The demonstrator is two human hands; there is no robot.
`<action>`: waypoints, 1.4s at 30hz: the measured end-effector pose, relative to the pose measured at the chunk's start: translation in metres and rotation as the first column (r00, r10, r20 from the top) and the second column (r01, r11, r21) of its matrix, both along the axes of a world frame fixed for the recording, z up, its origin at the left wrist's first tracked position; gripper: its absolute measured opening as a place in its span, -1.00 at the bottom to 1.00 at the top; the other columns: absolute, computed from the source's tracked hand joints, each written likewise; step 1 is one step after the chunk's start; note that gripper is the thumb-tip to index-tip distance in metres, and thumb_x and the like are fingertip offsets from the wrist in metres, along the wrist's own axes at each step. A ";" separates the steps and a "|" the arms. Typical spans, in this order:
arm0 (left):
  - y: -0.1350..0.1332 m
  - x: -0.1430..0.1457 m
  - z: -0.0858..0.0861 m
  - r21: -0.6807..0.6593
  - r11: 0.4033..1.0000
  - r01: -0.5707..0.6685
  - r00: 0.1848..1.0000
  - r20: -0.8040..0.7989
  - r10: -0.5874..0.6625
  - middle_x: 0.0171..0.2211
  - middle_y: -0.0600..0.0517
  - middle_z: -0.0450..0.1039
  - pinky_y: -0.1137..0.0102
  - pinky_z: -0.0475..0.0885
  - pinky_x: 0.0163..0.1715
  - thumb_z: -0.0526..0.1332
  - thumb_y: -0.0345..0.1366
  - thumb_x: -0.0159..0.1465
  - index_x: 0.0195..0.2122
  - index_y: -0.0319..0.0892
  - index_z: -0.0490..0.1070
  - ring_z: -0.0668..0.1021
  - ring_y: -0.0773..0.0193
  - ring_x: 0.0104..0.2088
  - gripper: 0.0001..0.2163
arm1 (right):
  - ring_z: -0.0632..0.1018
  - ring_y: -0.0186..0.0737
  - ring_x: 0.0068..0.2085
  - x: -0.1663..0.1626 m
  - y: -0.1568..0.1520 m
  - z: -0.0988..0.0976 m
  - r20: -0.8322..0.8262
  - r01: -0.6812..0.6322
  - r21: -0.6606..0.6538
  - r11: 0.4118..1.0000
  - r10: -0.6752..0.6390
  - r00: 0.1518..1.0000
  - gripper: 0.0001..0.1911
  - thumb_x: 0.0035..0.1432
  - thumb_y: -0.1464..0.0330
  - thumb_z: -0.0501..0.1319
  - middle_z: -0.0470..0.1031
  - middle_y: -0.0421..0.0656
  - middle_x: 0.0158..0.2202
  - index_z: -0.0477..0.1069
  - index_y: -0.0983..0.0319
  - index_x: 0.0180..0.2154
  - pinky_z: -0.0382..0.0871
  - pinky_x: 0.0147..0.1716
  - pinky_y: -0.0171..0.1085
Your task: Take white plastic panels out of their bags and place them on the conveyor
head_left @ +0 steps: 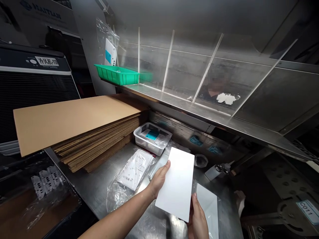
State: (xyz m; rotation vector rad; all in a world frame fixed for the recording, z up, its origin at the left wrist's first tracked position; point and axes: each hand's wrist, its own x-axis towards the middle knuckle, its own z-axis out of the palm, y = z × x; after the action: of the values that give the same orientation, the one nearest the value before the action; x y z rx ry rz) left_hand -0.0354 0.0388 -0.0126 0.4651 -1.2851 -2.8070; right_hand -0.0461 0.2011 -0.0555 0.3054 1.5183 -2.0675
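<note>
Panel (178,182), plain white with rounded corners, is held tilted above the steel table (98,186), its blank face turned up toward the head camera. The left hand (158,182) pinches it at the left edge, thumb laid on the face and the other fingers hidden behind. The right hand (199,217) is at the lower right edge, one fingertip upright along the side; the rest of its fingers are mostly out of sight, so I cannot tell whether it pinches or only supports.

To the left of the left hand, a clear plastic bag (137,169) lies on the table with white, flat pieces showing through it. Behind that, close to the back wall, is a clear tub (146,144) containing something wrapped, with a blue label (152,134). Another white sheet (210,202) lies just beyond the right hand, partly covered by it. A small white bottle (213,173) is near the table's back right.

A tall stack of cardboard (79,121) fills the left of the table. Above, a green tray (121,78) sits at the left end of the metal shelf (174,103), with a bagged white box (109,54) standing in it
</note>
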 end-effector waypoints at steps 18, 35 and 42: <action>0.025 0.008 0.013 -0.167 0.978 0.128 0.980 -0.132 -0.151 -0.17 -0.05 0.45 0.28 0.41 -0.21 0.40 -0.36 -0.06 -0.06 -0.18 0.28 0.50 0.11 -0.18 -0.48 | 0.55 -0.07 -0.30 0.009 0.013 0.010 -0.168 0.216 0.031 0.976 -0.208 0.964 -0.37 -0.01 -0.07 0.16 0.55 -0.07 -0.30 0.33 0.28 -0.07 0.43 -0.43 -0.29; 0.026 0.007 0.021 -0.251 0.963 0.100 0.994 -0.006 -0.105 -0.15 -0.11 0.44 0.17 0.39 -0.15 0.40 -0.36 -0.11 -0.05 -0.21 0.22 0.48 -0.01 -0.11 -0.41 | 0.55 -0.08 -0.35 0.005 0.029 0.030 -0.045 0.080 0.064 0.995 -0.077 0.996 -0.37 -0.04 -0.04 0.21 0.55 -0.10 -0.33 0.35 0.25 -0.04 0.40 -0.47 -0.30; 0.029 0.008 0.018 -0.245 0.966 0.078 0.989 -0.102 -0.106 -0.07 -0.11 0.39 0.17 0.39 -0.11 0.43 -0.33 -0.10 0.00 -0.14 0.18 0.45 -0.01 -0.05 -0.36 | 0.55 -0.02 -0.33 0.012 0.031 0.035 0.018 0.080 0.143 0.986 -0.083 0.996 -0.28 -0.05 -0.11 0.16 0.55 -0.06 -0.30 0.33 0.27 -0.01 0.41 -0.48 -0.25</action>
State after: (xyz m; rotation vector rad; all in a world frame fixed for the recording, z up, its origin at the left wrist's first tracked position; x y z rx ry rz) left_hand -0.0271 0.0675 0.0054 0.2366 -1.6321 -2.6518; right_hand -0.0343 0.2319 -0.0203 0.4516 1.6683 -2.0133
